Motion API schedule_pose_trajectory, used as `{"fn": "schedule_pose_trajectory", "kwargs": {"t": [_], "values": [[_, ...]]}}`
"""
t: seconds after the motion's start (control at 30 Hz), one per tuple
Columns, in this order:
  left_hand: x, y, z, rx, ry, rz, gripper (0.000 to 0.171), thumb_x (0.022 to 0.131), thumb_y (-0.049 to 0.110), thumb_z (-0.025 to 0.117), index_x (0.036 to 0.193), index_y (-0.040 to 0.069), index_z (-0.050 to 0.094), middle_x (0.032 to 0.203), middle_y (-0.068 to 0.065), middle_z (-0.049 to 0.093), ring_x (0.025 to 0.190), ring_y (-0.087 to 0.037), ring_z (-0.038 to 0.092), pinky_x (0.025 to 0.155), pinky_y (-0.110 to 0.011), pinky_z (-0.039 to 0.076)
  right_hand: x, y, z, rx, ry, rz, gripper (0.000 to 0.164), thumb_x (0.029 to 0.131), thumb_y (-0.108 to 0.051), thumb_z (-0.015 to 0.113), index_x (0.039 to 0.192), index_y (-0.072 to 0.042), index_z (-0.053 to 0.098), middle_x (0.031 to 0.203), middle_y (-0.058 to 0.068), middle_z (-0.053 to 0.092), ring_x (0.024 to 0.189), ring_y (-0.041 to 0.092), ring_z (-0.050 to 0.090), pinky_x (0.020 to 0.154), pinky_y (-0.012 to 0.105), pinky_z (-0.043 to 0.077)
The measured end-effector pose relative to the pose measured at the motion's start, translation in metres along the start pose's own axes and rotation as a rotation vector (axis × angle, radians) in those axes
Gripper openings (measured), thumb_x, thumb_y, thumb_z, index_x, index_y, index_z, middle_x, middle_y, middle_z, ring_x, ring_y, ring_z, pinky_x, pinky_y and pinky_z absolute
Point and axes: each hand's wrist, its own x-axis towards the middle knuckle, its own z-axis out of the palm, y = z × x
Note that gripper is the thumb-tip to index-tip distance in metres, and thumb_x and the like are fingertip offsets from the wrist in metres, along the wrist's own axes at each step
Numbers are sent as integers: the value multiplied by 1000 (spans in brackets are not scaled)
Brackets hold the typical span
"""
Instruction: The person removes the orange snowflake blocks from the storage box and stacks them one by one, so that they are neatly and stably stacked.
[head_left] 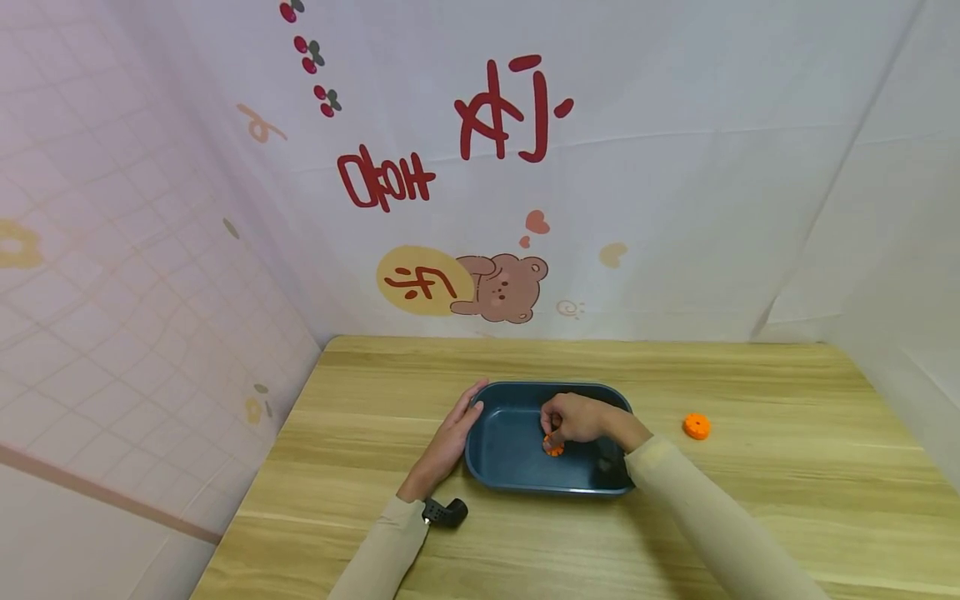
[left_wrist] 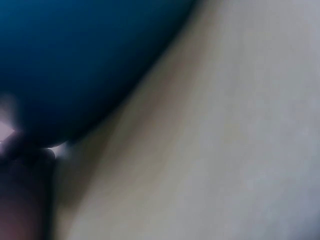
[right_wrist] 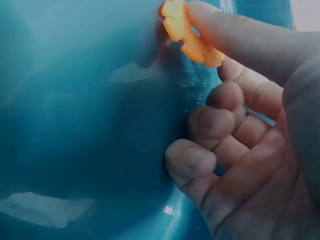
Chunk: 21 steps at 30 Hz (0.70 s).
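Observation:
A dark blue rectangular basin (head_left: 510, 475) with rounded corners sits on the wooden table. My left hand (head_left: 452, 437) lies along its left side, fingers fairly straight against the outer wall and thumb by the rim. In the left wrist view the blue outer wall (left_wrist: 85, 60) of the basin shows large and blurred. Inside the basin, my right hand (head_left: 581, 418) pinches an orange notched disc like a small gear (right_wrist: 192, 35) between thumb and forefinger. The disc stands tilted close over the basin's floor, and the other fingers (right_wrist: 190, 160) are curled below it.
A second orange notched disc (head_left: 697, 426) lies flat on the table (head_left: 787, 500) to the right of the basin. A black device (head_left: 446, 512) is strapped at the left wrist. White printed cloth (head_left: 675, 208) hangs behind the table and along its left side.

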Motion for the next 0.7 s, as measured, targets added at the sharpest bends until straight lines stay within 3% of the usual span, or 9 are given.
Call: {"fn": "schedule_pose_trajectory", "kwargs": {"t": [0.17,0.4,0.7], "values": [[-1,1,0,-4,1,4,56,107,40,40,157,16,28,162,4,24,150,-17,17,122,-48,14,-1,-1,0,23,-14,9,18,86,-11,77,78,-12,61,71,-6,67,63,10,55,59,25,41],[-1,2,1,-6,0,-3,56,107,39,39,157,15,29,162,4,24,150,-18,17,122,-49,14,-3,-1,-2,91,-3,13,16,87,-3,72,80,-8,59,74,-3,72,66,12,63,56,25,41],[0,1,1,12,10,-10,54,108,39,39,157,19,29,162,5,25,150,-17,18,122,-48,14,-13,-7,-17,215,45,23,10,91,0,63,100,1,58,78,2,70,56,18,59,54,35,53]]}}
